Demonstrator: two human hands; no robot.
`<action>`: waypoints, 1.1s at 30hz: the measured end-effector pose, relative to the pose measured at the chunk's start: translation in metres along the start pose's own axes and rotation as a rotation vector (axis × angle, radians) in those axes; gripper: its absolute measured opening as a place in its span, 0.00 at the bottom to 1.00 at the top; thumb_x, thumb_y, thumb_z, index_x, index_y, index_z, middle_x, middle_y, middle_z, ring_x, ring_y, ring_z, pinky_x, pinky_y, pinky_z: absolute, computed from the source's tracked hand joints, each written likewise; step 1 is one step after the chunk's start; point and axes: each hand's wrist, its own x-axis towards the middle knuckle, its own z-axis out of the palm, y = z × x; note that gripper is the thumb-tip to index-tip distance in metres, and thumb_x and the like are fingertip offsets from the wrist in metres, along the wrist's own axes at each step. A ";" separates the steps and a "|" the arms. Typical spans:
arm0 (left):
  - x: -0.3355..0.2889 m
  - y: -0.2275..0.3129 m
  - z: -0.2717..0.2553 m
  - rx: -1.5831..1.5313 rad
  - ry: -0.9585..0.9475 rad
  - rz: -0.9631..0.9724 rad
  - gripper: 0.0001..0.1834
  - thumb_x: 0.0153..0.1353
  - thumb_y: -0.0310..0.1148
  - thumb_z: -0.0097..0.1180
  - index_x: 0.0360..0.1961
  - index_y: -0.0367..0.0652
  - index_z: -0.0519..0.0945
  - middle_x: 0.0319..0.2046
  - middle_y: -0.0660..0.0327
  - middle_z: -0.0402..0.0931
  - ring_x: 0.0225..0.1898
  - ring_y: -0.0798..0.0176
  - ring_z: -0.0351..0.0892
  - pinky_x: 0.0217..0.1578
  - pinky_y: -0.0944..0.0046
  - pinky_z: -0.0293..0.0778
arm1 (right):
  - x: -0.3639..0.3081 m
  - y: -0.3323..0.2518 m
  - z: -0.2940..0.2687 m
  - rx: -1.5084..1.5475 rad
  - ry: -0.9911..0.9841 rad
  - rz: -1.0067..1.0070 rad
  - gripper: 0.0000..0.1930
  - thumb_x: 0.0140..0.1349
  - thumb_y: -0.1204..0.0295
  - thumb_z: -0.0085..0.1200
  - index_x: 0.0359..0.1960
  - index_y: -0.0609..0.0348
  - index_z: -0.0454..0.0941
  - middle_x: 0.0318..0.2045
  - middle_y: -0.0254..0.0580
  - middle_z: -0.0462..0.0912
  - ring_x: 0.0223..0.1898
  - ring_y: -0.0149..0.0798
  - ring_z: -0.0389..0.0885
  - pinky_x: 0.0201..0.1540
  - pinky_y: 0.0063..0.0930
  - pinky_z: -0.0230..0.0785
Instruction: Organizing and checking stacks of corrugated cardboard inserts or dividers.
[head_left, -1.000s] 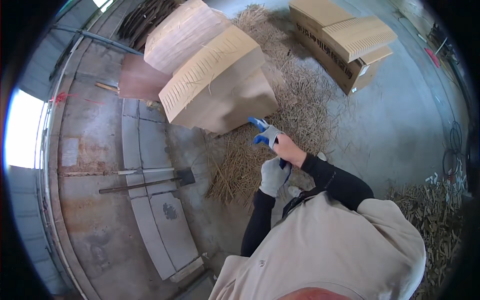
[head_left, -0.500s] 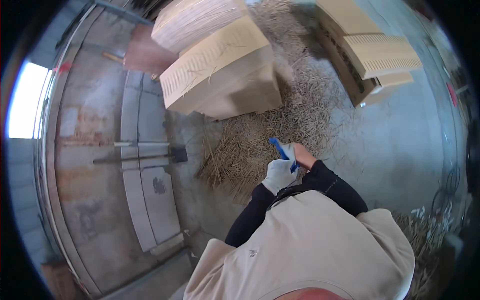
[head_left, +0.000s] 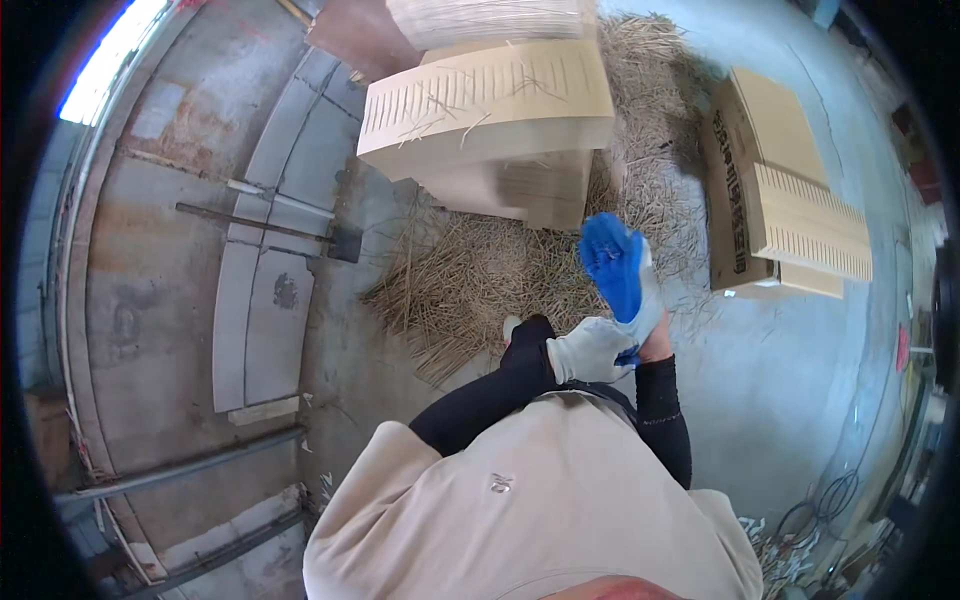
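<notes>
Grey concrete floor lies beneath scattered dry brown stalks. Above, the right hand faces palm-up, open and empty, wearing a blue-palmed white fabric glove; the white-gloved left hand grips its cuff.

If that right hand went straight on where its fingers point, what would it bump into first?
Probably the tan cardboard stack just beyond the right hand's fingertips, though depth is hard to judge.

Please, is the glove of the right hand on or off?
On: the blue-palmed glove covers the right hand; bare skin shows at the wrist.
</notes>
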 end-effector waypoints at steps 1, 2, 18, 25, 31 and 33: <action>0.004 -0.005 -0.004 0.003 -0.009 0.035 0.12 0.50 0.40 0.59 0.26 0.41 0.78 0.21 0.49 0.77 0.26 0.45 0.79 0.29 0.51 0.73 | 0.007 0.001 0.000 0.022 0.004 -0.022 0.29 0.71 0.57 0.39 0.69 0.58 0.53 0.65 0.47 0.63 0.66 0.42 0.61 0.69 0.38 0.51; 0.009 -0.009 -0.009 0.024 -0.071 0.011 0.13 0.51 0.41 0.58 0.25 0.42 0.79 0.21 0.50 0.77 0.26 0.45 0.79 0.28 0.52 0.74 | 0.016 0.004 -0.006 0.016 0.052 -0.029 0.29 0.71 0.57 0.39 0.69 0.58 0.53 0.65 0.47 0.64 0.66 0.42 0.61 0.69 0.39 0.50; 0.064 -0.166 -0.125 -0.213 -0.068 0.186 0.12 0.53 0.43 0.55 0.26 0.45 0.78 0.22 0.52 0.76 0.28 0.44 0.78 0.29 0.50 0.73 | 0.202 -0.023 -0.032 0.010 0.022 -0.338 0.26 0.68 0.53 0.44 0.61 0.59 0.67 0.57 0.45 0.73 0.50 0.39 0.77 0.57 0.39 0.67; 0.089 -0.215 -0.158 -0.184 0.006 0.017 0.14 0.55 0.45 0.54 0.26 0.45 0.78 0.23 0.51 0.77 0.27 0.45 0.78 0.31 0.49 0.73 | 0.274 -0.026 0.018 -0.233 0.452 -0.368 0.40 0.63 0.40 0.44 0.68 0.56 0.56 0.65 0.51 0.61 0.66 0.50 0.59 0.68 0.50 0.47; 0.074 -0.278 -0.270 -0.372 0.215 -0.204 0.11 0.53 0.40 0.59 0.30 0.43 0.82 0.25 0.53 0.80 0.28 0.49 0.80 0.30 0.54 0.75 | 0.315 -0.057 -0.059 -1.167 0.721 -0.271 0.25 0.68 0.63 0.48 0.63 0.63 0.65 0.57 0.44 0.72 0.59 0.35 0.69 0.62 0.31 0.58; 0.053 -0.298 -0.328 -0.446 0.384 -0.672 0.11 0.55 0.34 0.61 0.36 0.40 0.83 0.24 0.54 0.80 0.27 0.63 0.80 0.31 0.66 0.74 | 0.339 -0.070 -0.056 -1.235 0.700 -0.171 0.23 0.67 0.66 0.51 0.59 0.67 0.68 0.53 0.43 0.75 0.56 0.34 0.71 0.61 0.26 0.60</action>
